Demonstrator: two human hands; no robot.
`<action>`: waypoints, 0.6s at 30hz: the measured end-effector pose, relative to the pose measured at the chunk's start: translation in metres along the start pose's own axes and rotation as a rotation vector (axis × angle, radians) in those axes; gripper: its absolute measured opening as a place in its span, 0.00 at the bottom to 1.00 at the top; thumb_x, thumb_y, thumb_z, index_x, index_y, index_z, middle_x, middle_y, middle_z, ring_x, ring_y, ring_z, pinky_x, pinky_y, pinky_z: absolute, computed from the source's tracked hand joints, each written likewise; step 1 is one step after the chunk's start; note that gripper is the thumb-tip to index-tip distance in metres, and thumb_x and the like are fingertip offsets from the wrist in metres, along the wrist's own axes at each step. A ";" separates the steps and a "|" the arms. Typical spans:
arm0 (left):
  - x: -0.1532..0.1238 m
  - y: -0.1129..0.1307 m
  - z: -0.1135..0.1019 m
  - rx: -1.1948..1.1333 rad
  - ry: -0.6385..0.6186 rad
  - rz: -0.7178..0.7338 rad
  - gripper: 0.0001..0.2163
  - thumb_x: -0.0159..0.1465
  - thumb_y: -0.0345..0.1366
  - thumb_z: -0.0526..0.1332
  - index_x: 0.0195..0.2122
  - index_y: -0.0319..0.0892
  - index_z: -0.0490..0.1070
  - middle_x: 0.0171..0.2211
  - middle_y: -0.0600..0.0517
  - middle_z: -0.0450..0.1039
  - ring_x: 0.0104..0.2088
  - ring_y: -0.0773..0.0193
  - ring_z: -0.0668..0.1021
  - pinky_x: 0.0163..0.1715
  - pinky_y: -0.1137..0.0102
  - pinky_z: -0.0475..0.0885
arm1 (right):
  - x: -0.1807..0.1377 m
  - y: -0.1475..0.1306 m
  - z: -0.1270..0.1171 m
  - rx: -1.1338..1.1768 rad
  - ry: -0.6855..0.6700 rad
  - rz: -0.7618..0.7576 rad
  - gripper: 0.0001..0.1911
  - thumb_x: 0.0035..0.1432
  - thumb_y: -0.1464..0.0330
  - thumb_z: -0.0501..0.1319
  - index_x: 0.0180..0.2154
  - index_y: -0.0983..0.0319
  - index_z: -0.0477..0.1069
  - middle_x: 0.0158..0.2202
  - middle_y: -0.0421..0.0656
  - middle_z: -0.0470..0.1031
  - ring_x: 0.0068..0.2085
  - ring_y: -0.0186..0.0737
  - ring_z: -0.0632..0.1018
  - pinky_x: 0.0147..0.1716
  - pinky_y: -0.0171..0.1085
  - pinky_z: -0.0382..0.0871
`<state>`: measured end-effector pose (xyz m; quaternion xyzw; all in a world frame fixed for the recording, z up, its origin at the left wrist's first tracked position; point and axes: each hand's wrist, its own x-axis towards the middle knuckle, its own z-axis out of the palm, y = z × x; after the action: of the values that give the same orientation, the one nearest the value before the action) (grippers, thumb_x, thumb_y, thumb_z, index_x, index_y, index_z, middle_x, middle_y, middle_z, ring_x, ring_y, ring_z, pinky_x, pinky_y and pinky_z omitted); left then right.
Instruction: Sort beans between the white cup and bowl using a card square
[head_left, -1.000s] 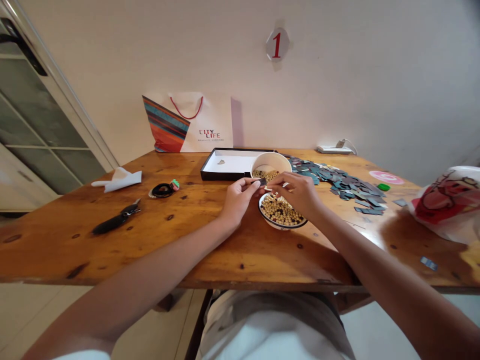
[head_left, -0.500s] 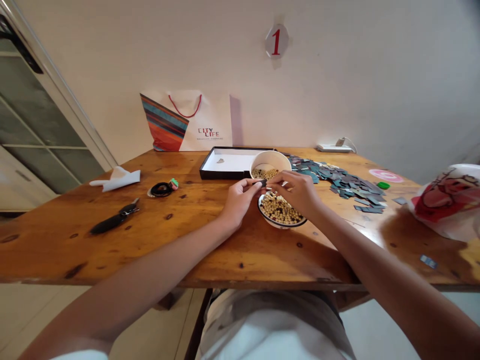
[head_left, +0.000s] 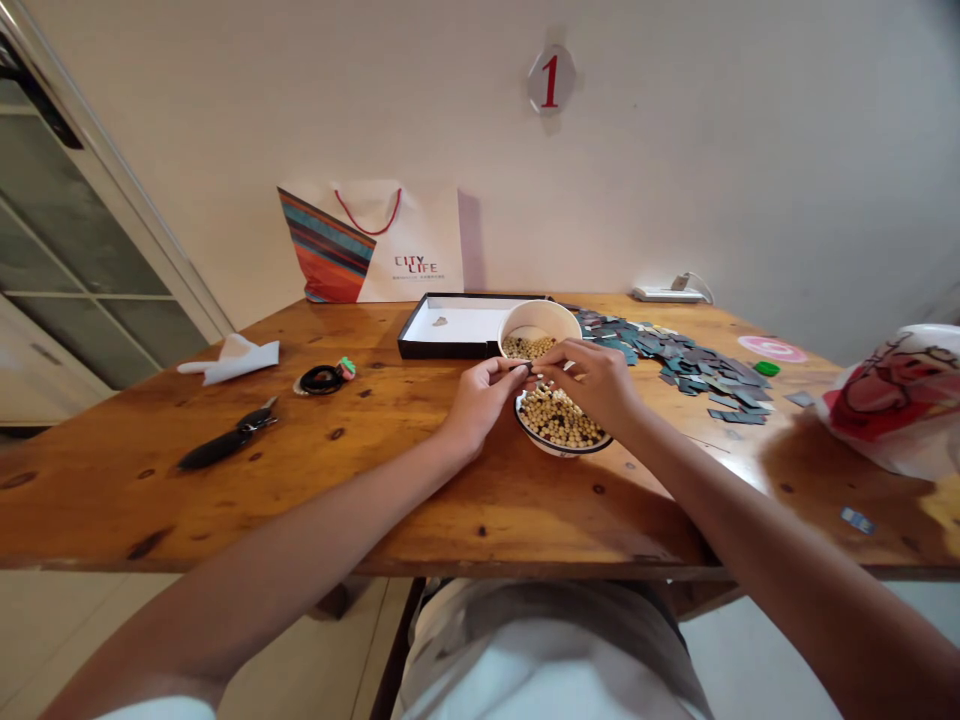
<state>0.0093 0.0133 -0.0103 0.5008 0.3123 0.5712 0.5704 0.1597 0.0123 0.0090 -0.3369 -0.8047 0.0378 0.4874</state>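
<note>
My left hand (head_left: pixel 481 398) pinches a small dark piece (head_left: pixel 527 367) between thumb and fingertips, above the near bowl. My right hand (head_left: pixel 592 378) meets it there, its fingertips pressed together at the piece's right end; whatever they grip is too small to make out. Below my hands stands a white bowl (head_left: pixel 562 452) with a dark rim, full of small round pale-yellow and dark grains (head_left: pixel 564 418), beans or beads. Right behind my hands is a cream tub (head_left: pixel 540 314) with similar grains in it, its front partly hidden by my fingers.
A shallow black-edged box (head_left: pixel 448 350) lies behind, before a paper bag (head_left: pixel 412 240). Dark flat pieces (head_left: pixel 675 358) are heaped at the right, near a green cap (head_left: pixel 766 368) and a printed bag (head_left: pixel 892 405). Left are pliers-like cutters (head_left: pixel 225 442), a black cord coil (head_left: pixel 321 379) and white paper (head_left: pixel 241 358).
Both hands stay together over the bowl with only slight finger movement. The dark piece shows a little less between the fingertips. The whole view has shifted very slightly.
</note>
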 end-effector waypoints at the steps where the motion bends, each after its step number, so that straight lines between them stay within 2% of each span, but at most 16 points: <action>1: 0.000 0.000 0.001 -0.018 0.011 -0.007 0.07 0.48 0.33 0.64 0.29 0.38 0.72 0.25 0.52 0.74 0.27 0.68 0.75 0.37 0.68 0.67 | 0.000 0.000 0.000 0.004 -0.001 0.001 0.04 0.52 0.72 0.57 0.28 0.61 0.71 0.28 0.40 0.72 0.30 0.32 0.73 0.24 0.29 0.69; 9: -0.003 0.005 0.002 -0.136 0.053 -0.054 0.06 0.50 0.30 0.62 0.30 0.36 0.71 0.22 0.54 0.73 0.25 0.72 0.74 0.35 0.72 0.67 | 0.000 0.000 0.000 -0.005 -0.027 -0.025 0.04 0.52 0.72 0.58 0.29 0.61 0.71 0.28 0.39 0.73 0.29 0.31 0.72 0.24 0.29 0.68; 13: -0.002 0.004 0.001 -0.100 0.049 -0.012 0.06 0.49 0.31 0.63 0.30 0.37 0.71 0.23 0.54 0.73 0.25 0.71 0.74 0.36 0.71 0.67 | -0.001 0.000 0.000 0.019 0.012 -0.017 0.04 0.53 0.71 0.58 0.29 0.62 0.71 0.29 0.40 0.72 0.29 0.31 0.73 0.25 0.29 0.68; 18: -0.001 -0.001 -0.001 0.014 0.003 0.029 0.07 0.48 0.32 0.64 0.29 0.37 0.72 0.25 0.53 0.74 0.26 0.69 0.74 0.36 0.70 0.67 | -0.001 0.000 0.001 -0.002 -0.012 -0.052 0.04 0.52 0.71 0.58 0.28 0.61 0.71 0.28 0.39 0.72 0.29 0.31 0.72 0.24 0.28 0.67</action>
<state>0.0083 0.0130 -0.0117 0.5083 0.3097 0.5782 0.5580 0.1594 0.0119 0.0075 -0.3161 -0.8161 0.0264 0.4830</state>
